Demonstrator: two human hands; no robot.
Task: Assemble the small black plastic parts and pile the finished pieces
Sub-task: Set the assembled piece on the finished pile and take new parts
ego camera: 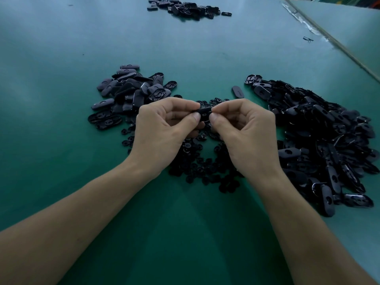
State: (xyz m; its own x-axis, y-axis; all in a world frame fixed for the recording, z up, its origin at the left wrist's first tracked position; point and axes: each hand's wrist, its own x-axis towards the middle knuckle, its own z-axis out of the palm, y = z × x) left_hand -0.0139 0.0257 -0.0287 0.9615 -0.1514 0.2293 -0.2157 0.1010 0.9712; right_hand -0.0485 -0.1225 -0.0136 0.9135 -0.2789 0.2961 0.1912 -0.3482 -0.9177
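My left hand (pixel 162 128) and my right hand (pixel 244 130) meet above the table's middle, each pinching one end of a small black oval part (pixel 204 113) between thumb and forefinger. Beneath the hands lies a scatter of small round black pieces (pixel 207 163). A heap of black oval pieces (pixel 131 93) sits to the left behind my left hand. A larger heap of black oval shells (pixel 320 136) spreads on the right. Whether a round piece sits in the held part is hidden by my fingers.
The green table (pixel 61 99) carries a third pile of black parts (pixel 185 8) at the far top. One lone oval part (pixel 238 91) lies between the two nearer heaps. A table seam with tape (pixel 320 31) runs diagonally at the upper right.
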